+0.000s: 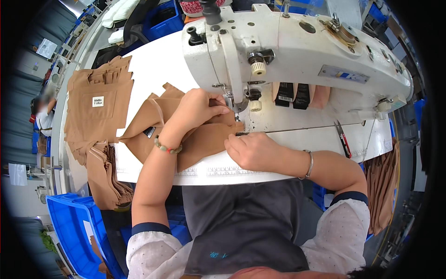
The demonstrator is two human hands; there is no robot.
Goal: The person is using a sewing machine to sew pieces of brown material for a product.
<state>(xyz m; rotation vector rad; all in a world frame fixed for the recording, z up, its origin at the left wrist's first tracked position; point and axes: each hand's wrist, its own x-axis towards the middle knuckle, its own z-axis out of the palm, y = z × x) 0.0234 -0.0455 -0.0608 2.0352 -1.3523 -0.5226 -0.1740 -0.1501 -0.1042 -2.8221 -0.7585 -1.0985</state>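
A white sewing machine stands on a white table with a printed ruler edge. My left hand is at the presser foot, thumb and fingers pinched on brown fabric, which lies folded and loose to the left of the needle area. A small dark label shows among its folds. My right hand is closed on the fabric's front right edge, just below the foot, fingertips partly hidden. Scissors with red-and-black handles lie to the right of my right hand.
Stacked brown pieces lie at the left, with more hanging at the right. Black labels and pink strips sit under the machine arm. Blue bins stand lower left and behind the table. A co-worker sits far left.
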